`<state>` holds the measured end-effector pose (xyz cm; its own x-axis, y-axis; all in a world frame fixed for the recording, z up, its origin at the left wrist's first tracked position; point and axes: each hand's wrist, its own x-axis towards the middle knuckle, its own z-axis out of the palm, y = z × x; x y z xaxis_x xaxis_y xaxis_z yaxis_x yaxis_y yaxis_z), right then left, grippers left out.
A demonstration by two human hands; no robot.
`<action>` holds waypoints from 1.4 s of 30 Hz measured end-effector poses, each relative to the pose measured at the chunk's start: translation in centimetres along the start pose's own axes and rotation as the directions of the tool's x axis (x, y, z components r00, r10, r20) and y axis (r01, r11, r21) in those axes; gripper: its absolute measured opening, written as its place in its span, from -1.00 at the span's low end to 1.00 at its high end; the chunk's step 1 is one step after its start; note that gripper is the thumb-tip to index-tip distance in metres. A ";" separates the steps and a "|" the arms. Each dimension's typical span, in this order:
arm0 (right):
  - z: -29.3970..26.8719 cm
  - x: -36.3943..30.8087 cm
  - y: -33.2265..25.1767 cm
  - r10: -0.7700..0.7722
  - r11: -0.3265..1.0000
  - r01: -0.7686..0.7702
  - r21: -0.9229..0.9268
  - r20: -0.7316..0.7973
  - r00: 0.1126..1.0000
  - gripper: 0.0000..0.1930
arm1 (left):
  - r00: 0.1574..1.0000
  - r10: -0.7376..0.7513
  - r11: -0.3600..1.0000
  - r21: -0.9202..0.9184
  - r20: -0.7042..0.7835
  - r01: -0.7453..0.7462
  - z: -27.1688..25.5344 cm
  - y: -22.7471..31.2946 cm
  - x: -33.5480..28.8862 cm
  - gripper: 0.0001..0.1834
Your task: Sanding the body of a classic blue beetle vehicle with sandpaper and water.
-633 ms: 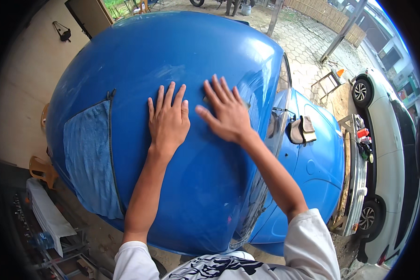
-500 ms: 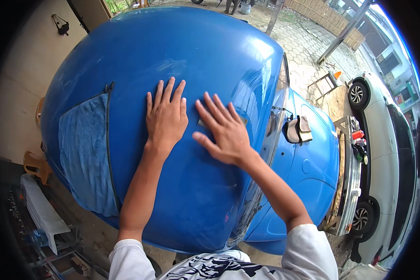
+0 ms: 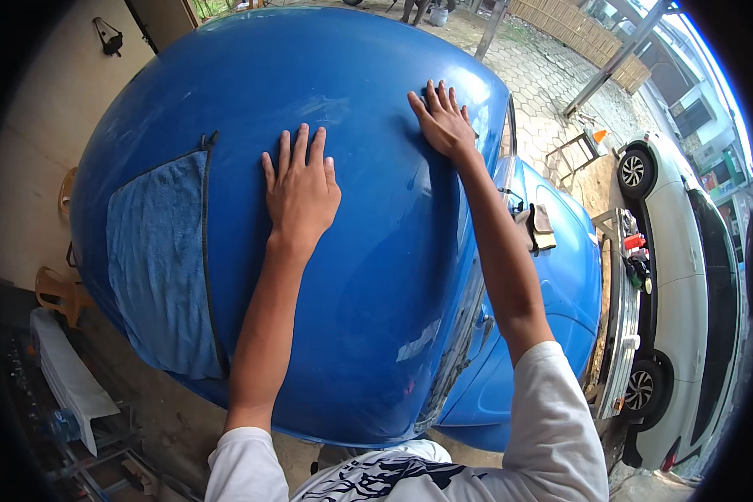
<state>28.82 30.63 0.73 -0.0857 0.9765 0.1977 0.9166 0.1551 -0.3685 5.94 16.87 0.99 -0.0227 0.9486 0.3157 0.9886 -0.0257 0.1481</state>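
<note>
A blue car roof [image 3: 351,251] spreads under both my hands. My left hand [image 3: 303,188] lies flat near its middle, fingers stretched and a little apart, holding nothing. Farther forward and to the right, my right hand [image 3: 445,125] rests near the edge above the windshield, palm down with fingers spread. Whatever may be under that palm is mostly hidden. Left of my left forearm, a blue microfiber towel [image 3: 163,268] with a dark border is draped over the roof, apart from both hands. Faint whitish smears mark the paint beyond my left fingertips.
Folded grey and tan cloths [image 3: 541,227] lie by the windshield, partly behind my right arm. A silver car [image 3: 686,276] is parked to the right, beyond a bench [image 3: 623,318] with bottles. Orange-brown plastic chairs [image 3: 57,293] and a metal rack [image 3: 100,460] stand left.
My right hand has slid forward and right across the roof, from beside the left hand toward the windshield edge. A thin greyish edge showed under it earlier. My left hand has barely moved.
</note>
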 end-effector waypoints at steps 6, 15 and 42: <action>2.1 -12.8 -5.3 -0.329 0.944 0.328 0.030 0.047 0.943 -0.07 | 0.998 -0.063 0.997 0.051 0.028 0.062 -0.9 -2.5 -1.0 -0.46; 3.0 -10.6 -5.7 -0.254 0.966 0.253 0.052 0.029 0.967 -0.02 | 0.998 -0.050 0.998 0.048 -0.028 0.051 -0.4 -3.0 -0.9 -0.47; 0.5 -1.7 0.2 -0.164 0.986 0.164 0.032 -0.012 0.986 -0.02 | 0.999 -0.024 0.999 0.041 0.030 0.023 0.1 0.6 0.1 -0.45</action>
<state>28.96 29.12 -0.13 -0.2303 0.9359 0.2665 0.8771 0.3183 -0.3598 6.50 16.97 1.04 -0.0422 0.9579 0.2839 0.9931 0.0092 0.1168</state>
